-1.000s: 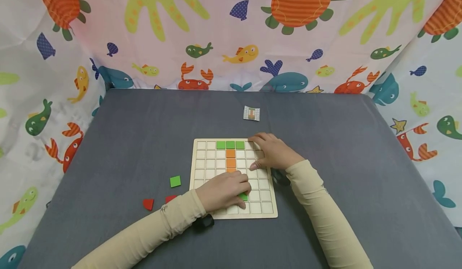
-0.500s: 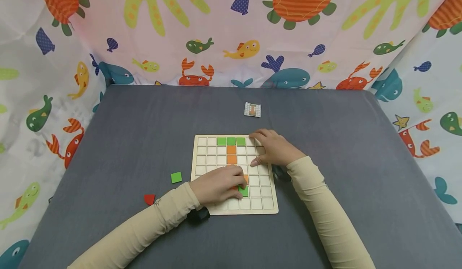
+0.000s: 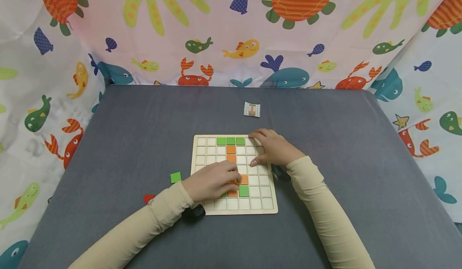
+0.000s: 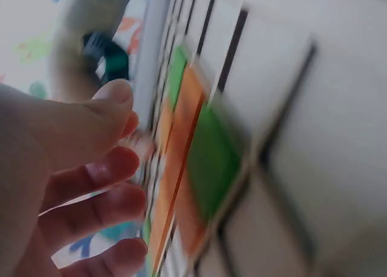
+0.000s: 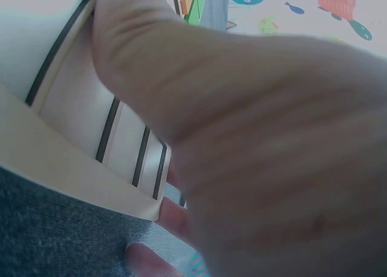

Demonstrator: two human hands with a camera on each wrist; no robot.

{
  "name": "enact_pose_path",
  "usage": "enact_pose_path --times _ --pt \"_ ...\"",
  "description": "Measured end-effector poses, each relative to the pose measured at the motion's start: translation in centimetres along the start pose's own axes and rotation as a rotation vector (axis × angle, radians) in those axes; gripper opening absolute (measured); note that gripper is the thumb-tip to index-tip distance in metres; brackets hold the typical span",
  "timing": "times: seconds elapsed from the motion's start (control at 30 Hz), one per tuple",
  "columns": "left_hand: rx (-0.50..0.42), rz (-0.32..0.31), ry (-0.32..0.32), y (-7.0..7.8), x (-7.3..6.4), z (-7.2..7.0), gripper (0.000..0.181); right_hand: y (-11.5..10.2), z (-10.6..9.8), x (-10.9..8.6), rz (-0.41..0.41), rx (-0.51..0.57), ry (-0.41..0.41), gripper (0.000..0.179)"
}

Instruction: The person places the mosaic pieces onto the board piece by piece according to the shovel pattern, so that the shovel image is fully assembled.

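Observation:
A square wooden grid board [image 3: 258, 211] lies on the grey table with green and orange tiles in its cells. Three green tiles [image 3: 230, 141] line its far edge; orange tiles [image 3: 231, 149] run down a middle column. Nearer me, an orange tile [image 3: 244, 179] and a green tile [image 3: 244, 191] lie to that column's right. My left hand [image 3: 213, 181] is over the board's lower left, hiding some cells. The left wrist view shows its fingers loosely bent, apart from the thumb, holding nothing. My right hand [image 3: 276, 148] rests on the board's far right corner, fingers spread, thumb on the cells.
A loose green tile [image 3: 175, 177] lies left of the board. Closer to my left sleeve is a red piece [image 3: 148, 198], partly covered. A small card with a printed grid pattern [image 3: 252, 109] lies beyond the board. A curtain with sea animals [image 3: 216, 32] surrounds the table.
My left hand has moved left across the board, uncovering the green tile and the orange tile by the column. The right hand stays on the corner. The head view has shifted slightly.

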State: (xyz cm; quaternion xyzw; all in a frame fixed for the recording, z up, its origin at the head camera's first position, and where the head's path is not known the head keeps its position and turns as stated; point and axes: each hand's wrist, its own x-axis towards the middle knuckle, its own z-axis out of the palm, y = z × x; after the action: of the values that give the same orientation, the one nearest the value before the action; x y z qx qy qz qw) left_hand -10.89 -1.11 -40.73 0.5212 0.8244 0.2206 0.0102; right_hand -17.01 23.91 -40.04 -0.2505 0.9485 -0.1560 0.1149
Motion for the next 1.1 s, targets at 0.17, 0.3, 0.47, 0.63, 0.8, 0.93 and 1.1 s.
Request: enact_pose_path --times 0.17,0.3,0.47,0.63,0.8,0.93,1.1 --pt "0.036 -0.138 0.059 -1.7 -4.0 -2.0 0.014 -0.1 -0.1 0.1 -0.006 0.001 -0.002 0.09" --pt "0.062 -0.31 0.024 -2.8 -7.7 -3.2 0.032 -0.2 -0.1 0.2 -0.002 -0.003 -0.01 0.091" --pt "0.074 -0.438 -0.033 -3.7 -10.7 -4.0 0.042 -0.1 0.0 0.3 0.011 -0.001 -0.026 0.091" --pt "0.086 -0.432 -0.043 -4.1 -11.3 -4.2 0.04 -0.1 0.0 0.3 0.023 0.006 -0.022 0.09" --pt "0.083 -0.424 -0.046 -4.0 -11.2 -4.0 0.033 -0.1 0.1 0.2 0.021 0.013 -0.018 0.089" --pt "0.087 -0.409 -0.023 -3.9 -11.3 -3.9 0.029 0.0 0.4 0.3 0.014 0.002 -0.015 0.09" --pt "0.092 -0.397 0.026 -3.8 -11.1 -4.0 0.027 0.1 0.2 0.3 0.016 -0.009 -0.011 0.09"
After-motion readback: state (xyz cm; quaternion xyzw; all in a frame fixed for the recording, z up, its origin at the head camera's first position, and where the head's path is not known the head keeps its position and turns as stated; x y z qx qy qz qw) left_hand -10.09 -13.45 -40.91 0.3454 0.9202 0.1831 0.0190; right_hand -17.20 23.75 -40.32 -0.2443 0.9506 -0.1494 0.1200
